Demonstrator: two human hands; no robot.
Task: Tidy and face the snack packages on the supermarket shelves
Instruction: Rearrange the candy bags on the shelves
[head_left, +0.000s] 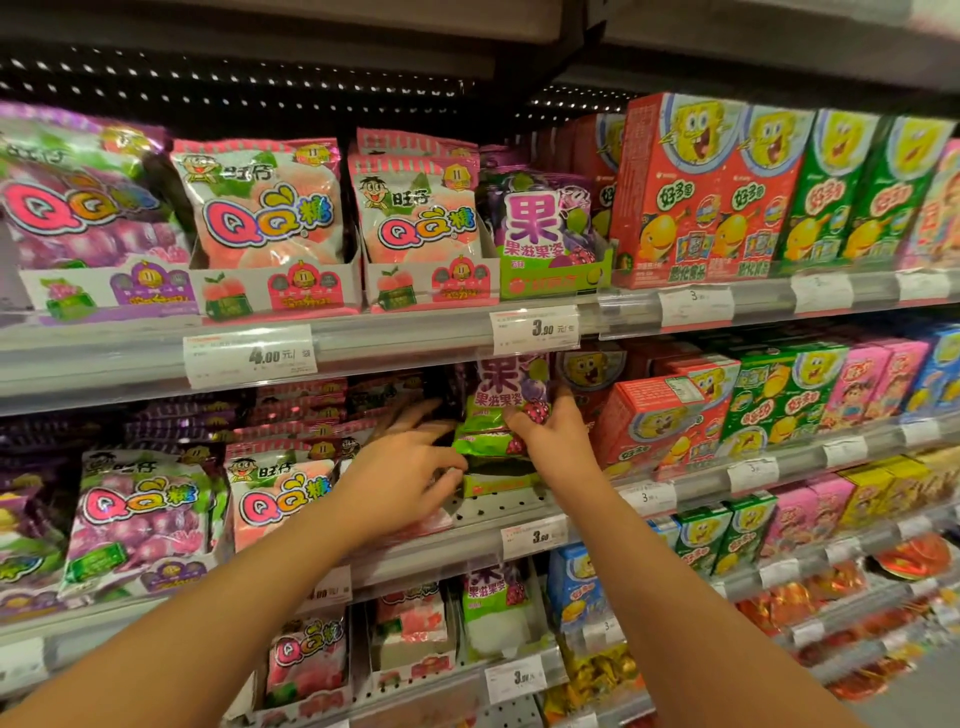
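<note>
while the left hand fingers spread loose, the right hand fingers pinch an upright purple-green gummy pouch.

Glossy plastic snack packages

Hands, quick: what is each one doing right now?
Left hand: open, fingers reaching toward the green packs.
Right hand: gripping the purple and green candy bag.

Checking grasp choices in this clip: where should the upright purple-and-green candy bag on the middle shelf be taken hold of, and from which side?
Judging by its pose, the candy bag is best held by its lower edge from the front, as the right hand does: its top is tucked behind the price rail, and boxes crowd its right.
</note>
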